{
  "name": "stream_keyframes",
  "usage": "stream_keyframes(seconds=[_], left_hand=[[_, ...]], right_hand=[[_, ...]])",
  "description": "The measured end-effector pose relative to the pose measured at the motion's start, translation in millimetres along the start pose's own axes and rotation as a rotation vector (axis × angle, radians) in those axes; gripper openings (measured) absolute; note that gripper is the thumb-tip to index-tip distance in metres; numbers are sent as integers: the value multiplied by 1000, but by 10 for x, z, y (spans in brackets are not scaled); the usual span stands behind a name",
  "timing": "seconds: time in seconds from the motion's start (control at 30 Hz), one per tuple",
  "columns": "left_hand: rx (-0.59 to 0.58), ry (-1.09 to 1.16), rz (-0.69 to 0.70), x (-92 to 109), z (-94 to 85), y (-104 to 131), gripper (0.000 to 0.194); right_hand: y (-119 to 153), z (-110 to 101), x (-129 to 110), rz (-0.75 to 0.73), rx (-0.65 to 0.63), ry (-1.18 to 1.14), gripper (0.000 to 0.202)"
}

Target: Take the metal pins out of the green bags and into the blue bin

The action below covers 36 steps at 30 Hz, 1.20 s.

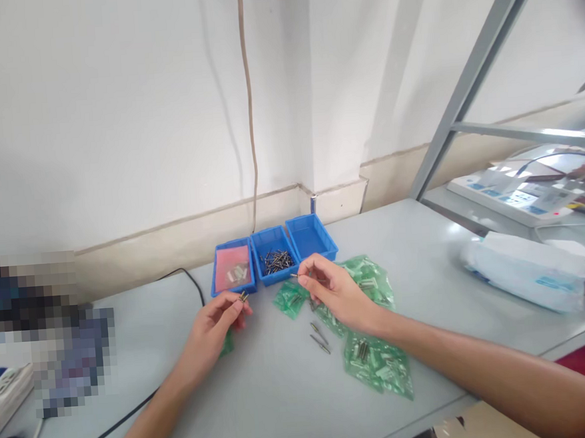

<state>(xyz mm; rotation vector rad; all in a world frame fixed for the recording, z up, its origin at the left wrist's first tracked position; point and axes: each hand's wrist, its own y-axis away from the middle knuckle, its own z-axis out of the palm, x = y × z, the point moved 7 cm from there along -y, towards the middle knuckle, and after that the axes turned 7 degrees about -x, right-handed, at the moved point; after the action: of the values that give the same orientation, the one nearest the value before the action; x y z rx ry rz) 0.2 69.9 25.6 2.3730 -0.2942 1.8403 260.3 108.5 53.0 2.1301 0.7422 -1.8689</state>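
My left hand [224, 320] pinches a small metal pin [244, 296] between thumb and fingers, just in front of the left blue bin. My right hand [335, 289] is closed on another small metal pin [295, 275], near the front edge of the middle blue bin [264, 280], which holds a heap of dark metal pins [277, 261]. Two loose metal pins [319, 338] lie on the table below my right hand. Green plastic bags [377, 363] with metal pins inside lie under and beside my right forearm. A smaller green bag [291, 299] sits between my hands.
The left blue bin [213, 278] contains a pink sheet [225, 260] and a clear bag. A third blue bin [311, 234] stands at the right. A white plastic package [527, 273] and a metal shelf frame [446, 125] are farther right. A black cable [116, 421] crosses the table's left side.
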Motion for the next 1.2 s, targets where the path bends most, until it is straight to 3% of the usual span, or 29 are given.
stream_keyframes(seconds=[0.27,0.47,0.77,0.97,1.1,1.2], left_hand=[[-42,-52,-7,-21,37,5,38],[-85,-147,-29,6,110,23,42],[-148,-521,98,128,310,125,33],[-228,-720,304,326,530,182,25],[-227,-727,312,325,544,189,24],[-212,-720,304,284,538,190,22]], right_hand=[[-11,-6,-87,-17,-3,62,14],[-32,22,1,31,-31,-108,18],[-42,-24,80,53,42,-109,14],[-46,-3,115,81,-36,-10,24],[-29,41,11,27,-117,92,48],[-2,77,-88,-75,-141,281,40]])
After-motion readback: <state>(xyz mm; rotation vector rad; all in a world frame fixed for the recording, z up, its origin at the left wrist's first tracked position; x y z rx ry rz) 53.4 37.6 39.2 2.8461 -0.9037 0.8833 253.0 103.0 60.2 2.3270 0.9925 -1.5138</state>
